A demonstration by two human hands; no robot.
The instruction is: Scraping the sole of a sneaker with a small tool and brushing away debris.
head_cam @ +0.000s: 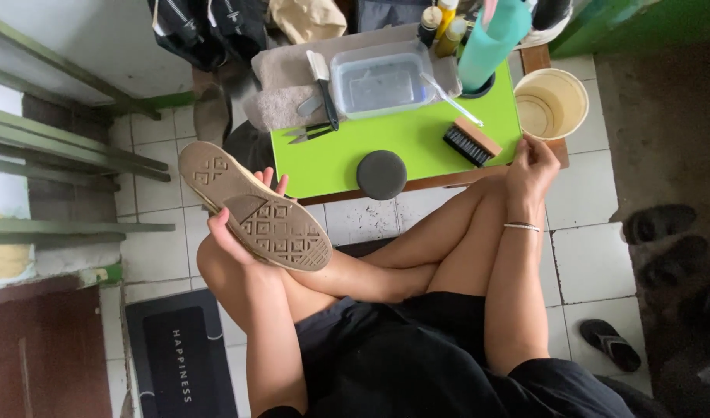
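My left hand holds a shoe with its worn tan sole turned up towards the camera, above my left knee. My right hand rests at the near edge of a small green table, fingers loosely curled, holding nothing that I can see. It is closest to a wooden brush with black bristles lying on the table. A round dark grey sponge sits at the table's front edge. I am seated with legs crossed on a tiled floor.
On the table stand a clear plastic tub, scissors, a teal cup and several bottles. A cream bucket of water is beside it. Sandals lie at right, a dark doormat at left.
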